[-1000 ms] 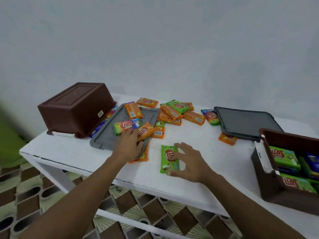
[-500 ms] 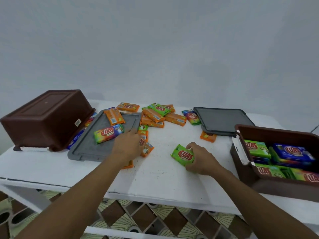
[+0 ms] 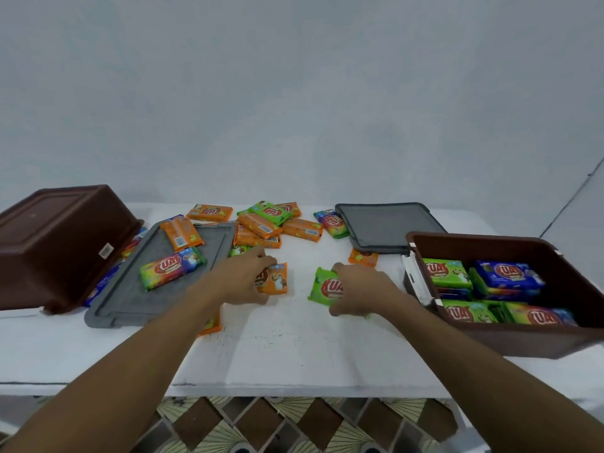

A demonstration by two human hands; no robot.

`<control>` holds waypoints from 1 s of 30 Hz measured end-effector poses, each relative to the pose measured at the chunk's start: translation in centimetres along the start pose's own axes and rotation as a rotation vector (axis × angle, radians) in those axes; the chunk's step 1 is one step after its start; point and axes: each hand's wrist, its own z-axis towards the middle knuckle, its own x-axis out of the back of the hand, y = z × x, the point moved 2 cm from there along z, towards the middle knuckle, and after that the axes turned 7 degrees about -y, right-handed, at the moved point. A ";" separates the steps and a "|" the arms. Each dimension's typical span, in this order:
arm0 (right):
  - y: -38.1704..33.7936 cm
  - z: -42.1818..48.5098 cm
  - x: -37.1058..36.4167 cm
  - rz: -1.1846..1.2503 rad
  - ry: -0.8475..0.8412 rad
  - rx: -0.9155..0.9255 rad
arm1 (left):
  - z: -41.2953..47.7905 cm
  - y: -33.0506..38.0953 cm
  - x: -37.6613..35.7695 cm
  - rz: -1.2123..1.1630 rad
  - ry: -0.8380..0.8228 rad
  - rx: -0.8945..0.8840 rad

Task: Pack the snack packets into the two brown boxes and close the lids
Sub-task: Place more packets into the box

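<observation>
Left fingers: the left hand (image 3: 240,278) curls its fingers (image 3: 261,256) over an orange packet (image 3: 274,278) lying on the white worktop (image 3: 294,348), gripping its left end.
Right fingers: the right hand (image 3: 361,291) closes its fingers around a green packet (image 3: 325,287), tilted, its left part showing.
Loose packets: a heap (image 3: 271,223) of orange and green ones lies behind the hands.
Left lid: a grey lid (image 3: 137,295) carries 2 packets.
Left box: the overturned brown box (image 3: 55,240) rests partly on that lid.
Right box: the open brown box (image 3: 510,335), part-filled with green and blue packets, sits near the right hand.
Right lid: a dark lid (image 3: 385,227) lies behind it.
</observation>
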 end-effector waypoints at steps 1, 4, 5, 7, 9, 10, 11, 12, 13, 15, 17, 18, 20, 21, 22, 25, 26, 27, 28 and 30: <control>0.1 -0.5 1.2 -0.023 0.033 0.001 | 0.2 0.5 0.5 -0.007 0.021 -0.011; 1.7 -2.3 4.6 0.011 0.146 0.001 | 0.8 2.4 2.3 -0.018 0.107 -0.034; 2.9 -3.0 5.6 0.029 0.178 -0.004 | 1.0 3.5 3.2 -0.037 0.136 -0.051; 5.5 -4.4 7.2 0.086 0.225 -0.015 | 1.4 5.8 4.9 -0.068 0.180 -0.100; 8.9 -6.2 8.1 0.187 0.238 -0.027 | 1.9 8.8 6.5 -0.086 0.214 -0.161; 10.6 -6.9 8.3 0.210 0.248 -0.035 | 2.1 10.2 7.2 -0.095 0.243 -0.191; 12.9 -7.8 8.5 0.206 0.259 -0.053 | 2.8 12.1 7.8 -0.110 0.274 -0.216; 14.5 -8.2 8.4 0.187 0.268 -0.064 | 3.1 13.4 8.3 -0.137 0.303 -0.227; 16.5 -8.7 8.3 0.177 0.270 -0.079 | 3.8 15.0 8.8 -0.162 0.324 -0.237; 20.0 -9.5 7.9 0.171 0.266 -0.090 | 5.2 18.4 9.3 -0.187 0.336 -0.264; 22.9 -9.9 7.4 0.145 0.263 -0.093 | 6.4 21.2 9.5 -0.168 0.326 -0.298; 24.4 -10.1 7.2 0.128 0.262 -0.094 | 7.1 22.9 9.5 -0.151 0.325 -0.316; 26.9 -10.2 6.7 0.092 0.262 -0.068 | 8.5 25.7 9.5 -0.111 0.339 -0.350; 28.0 -10.2 6.4 0.074 0.273 -0.048 | 9.4 27.1 9.4 -0.092 0.336 -0.359; 28.8 -10.2 6.0 0.055 0.288 -0.024 | 10.1 28.3 9.1 -0.079 0.324 -0.362; 31.3 -10.1 4.6 -0.019 0.248 0.007 | 12.3 31.4 7.1 0.055 0.227 -0.346; 31.9 -10.0 4.0 -0.050 0.200 0.019 | 12.8 32.0 6.1 0.121 0.191 -0.327; 32.3 -9.8 3.4 -0.074 0.163 0.031 | 13.2 32.2 5.1 0.172 0.170 -0.307; 32.7 -9.7 3.1 -0.094 0.157 0.044 | 13.5 32.3 4.5 0.197 0.160 -0.287; 33.1 -9.4 2.9 -0.112 0.199 0.061 | 13.8 32.1 4.1 0.197 0.179 -0.263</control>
